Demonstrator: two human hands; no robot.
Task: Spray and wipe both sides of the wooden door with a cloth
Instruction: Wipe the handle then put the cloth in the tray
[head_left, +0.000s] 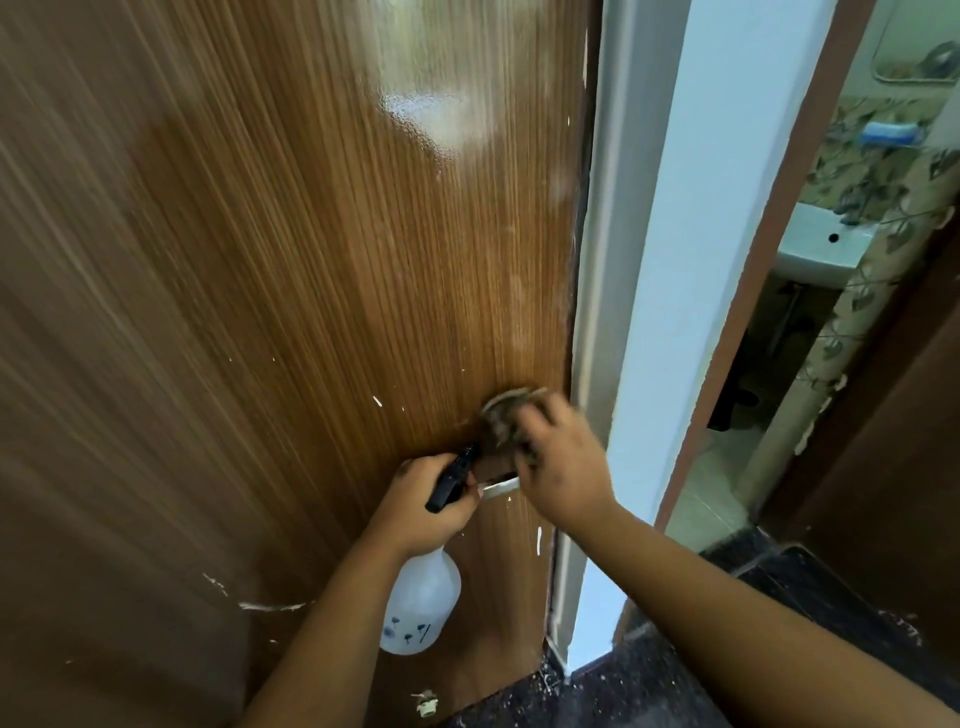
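The wooden door is seen filling the left and middle of the view, its striped brown grain flecked with white paint marks and a glossy wet-looking sheen up near the top. Right at its latch edge, the cloth is pressed flat against the wood by the right hand, and it is bunched into a dark, mottled wad just above the silver door handle. The fingers of that hand are curled over the cloth and held close together, though they are blurred, so the exact grip cannot be told. Just to the left, the spray bottle is held by the left hand: its black trigger head is wrapped by curled fingers, the nozzle is pointed up toward the cloth, and the white translucent body is hung below the wrist, close to the door face. The two hands are placed just beside each other, with the handle glimpsed between them. To the right, the pale blue door frame is seen standing against the door's edge, and beyond it a bathroom is shown, with a white sink mounted on a patterned wall. Dark speckled floor is spread beneath the arms.
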